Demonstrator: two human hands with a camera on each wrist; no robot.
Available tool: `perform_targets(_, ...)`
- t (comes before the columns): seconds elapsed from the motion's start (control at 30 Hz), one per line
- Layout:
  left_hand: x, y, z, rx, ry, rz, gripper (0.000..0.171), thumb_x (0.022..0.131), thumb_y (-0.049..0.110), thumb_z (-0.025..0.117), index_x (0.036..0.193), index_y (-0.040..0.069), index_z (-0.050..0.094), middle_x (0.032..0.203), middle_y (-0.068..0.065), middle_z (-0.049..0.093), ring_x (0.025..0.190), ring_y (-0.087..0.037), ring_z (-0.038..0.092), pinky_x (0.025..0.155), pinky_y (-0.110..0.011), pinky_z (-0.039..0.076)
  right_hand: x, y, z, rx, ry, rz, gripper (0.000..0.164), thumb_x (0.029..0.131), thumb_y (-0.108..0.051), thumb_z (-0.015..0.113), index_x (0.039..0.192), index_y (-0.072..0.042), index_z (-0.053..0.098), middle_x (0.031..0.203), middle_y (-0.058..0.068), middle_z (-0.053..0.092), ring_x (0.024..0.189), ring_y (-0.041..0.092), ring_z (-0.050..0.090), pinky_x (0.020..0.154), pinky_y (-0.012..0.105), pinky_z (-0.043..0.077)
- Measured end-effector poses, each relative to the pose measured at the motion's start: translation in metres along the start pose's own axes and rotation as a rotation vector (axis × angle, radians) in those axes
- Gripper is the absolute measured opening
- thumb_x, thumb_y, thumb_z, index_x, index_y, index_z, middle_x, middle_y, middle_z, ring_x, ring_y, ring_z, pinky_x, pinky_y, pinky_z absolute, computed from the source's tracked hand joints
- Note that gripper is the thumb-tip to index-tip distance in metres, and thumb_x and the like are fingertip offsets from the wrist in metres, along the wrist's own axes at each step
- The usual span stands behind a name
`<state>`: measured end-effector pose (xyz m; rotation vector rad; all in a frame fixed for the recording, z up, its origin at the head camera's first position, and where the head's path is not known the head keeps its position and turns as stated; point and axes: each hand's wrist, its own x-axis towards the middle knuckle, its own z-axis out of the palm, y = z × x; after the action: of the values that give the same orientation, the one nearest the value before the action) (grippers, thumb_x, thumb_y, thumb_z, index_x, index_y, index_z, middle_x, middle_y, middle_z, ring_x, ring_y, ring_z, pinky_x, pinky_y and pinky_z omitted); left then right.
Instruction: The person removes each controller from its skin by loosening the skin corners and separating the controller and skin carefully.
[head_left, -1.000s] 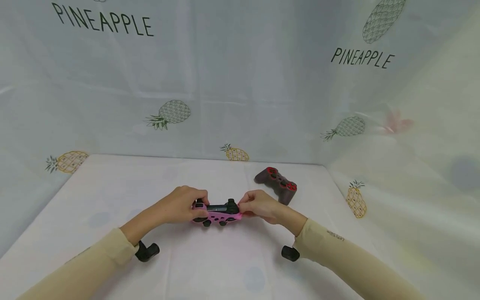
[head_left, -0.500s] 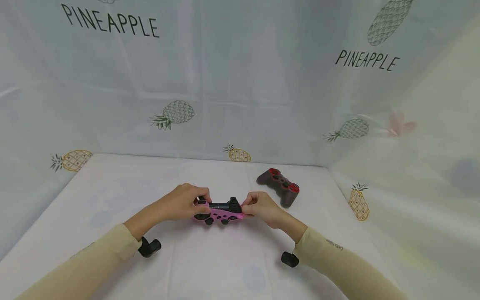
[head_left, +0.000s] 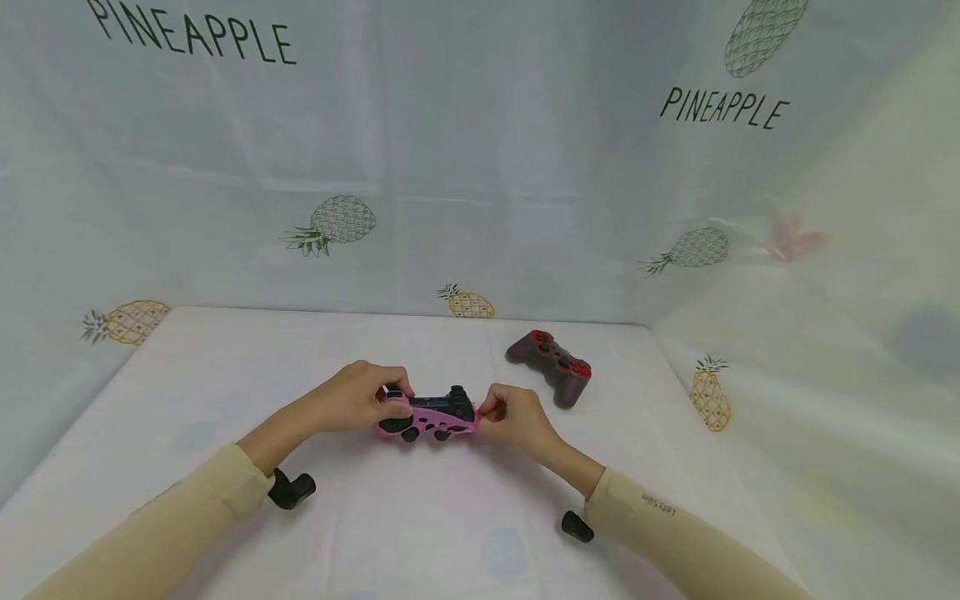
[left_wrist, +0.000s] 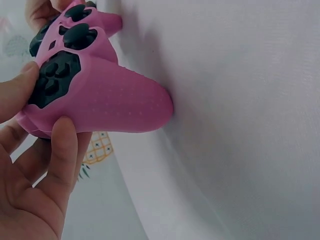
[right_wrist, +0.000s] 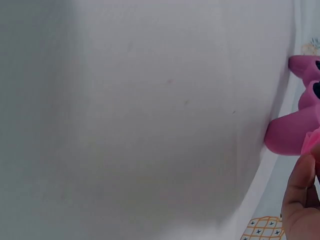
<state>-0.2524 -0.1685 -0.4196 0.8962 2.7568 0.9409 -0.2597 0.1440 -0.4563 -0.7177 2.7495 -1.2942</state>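
A game controller with black parts in a pink silicone cover (head_left: pixel 427 419) is between my two hands near the middle of the table. My left hand (head_left: pixel 358 395) grips its left end, thumb at the front and fingers behind. In the left wrist view, that thumb presses beside the black direction pad (left_wrist: pixel 56 77), and the pink handle's (left_wrist: pixel 127 102) tip is right at the white cloth. At the other end, my right hand (head_left: pixel 517 419) pinches the cover's edge between thumb and forefinger. A brighter pink fold (right_wrist: pixel 312 140) shows at those fingertips in the right wrist view.
A second controller, dark with red buttons (head_left: pixel 551 363), lies behind my right hand. White cloth covers the table (head_left: pixel 420 517). A pineapple-print curtain (head_left: pixel 480 167) hangs along the back and sides. Black wrist cameras sit under both cuffs.
The right hand has turned a little, and its thumb and forefinger now form a rounder loop at the cover's edge. The left hand keeps its grip. The head view has shifted slightly.
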Motion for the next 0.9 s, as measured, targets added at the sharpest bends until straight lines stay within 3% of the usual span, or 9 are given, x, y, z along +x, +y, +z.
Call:
perform_targets(0.43,-0.004,-0.005,0.003,-0.039,-0.009,0.020,0.019,0.099,0.037,0.077,0.110,0.022,0.072,0.101,0.012,0.073,0.085,-0.007,0.064,0.075,-0.030,0.053,-0.004,-0.005,-0.001,-0.038,-0.021,-0.088,0.017,0.083,0.002,0.073,0.090,-0.013,0.070,0.082,-0.005,0.069,0.074,0.005,0.063,0.071,0.023,0.056)
perform_targets(0.73,-0.013,-0.010,0.010,-0.106,0.020,0.020,0.026,0.100,0.038,0.076,0.117,0.020,0.071,0.096,0.012,0.069,0.087,-0.009,0.063,0.075,-0.030,0.053,-0.005,-0.007,-0.007,-0.044,-0.043,-0.169,0.010,0.095,-0.003,0.070,0.103,-0.008,0.072,0.092,-0.003,0.074,0.081,0.009,0.069,0.077,0.027,0.059)
perform_targets(0.9,-0.015,-0.008,0.010,-0.117,0.036,0.043,0.029,0.100,0.037,0.076,0.119,0.016,0.071,0.097,0.011,0.069,0.086,-0.009,0.062,0.073,-0.029,0.053,-0.005,-0.013,-0.011,-0.016,-0.055,-0.224,0.023,0.094,-0.001,0.071,0.117,-0.002,0.069,0.108,0.007,0.073,0.090,0.020,0.073,0.080,0.035,0.061)
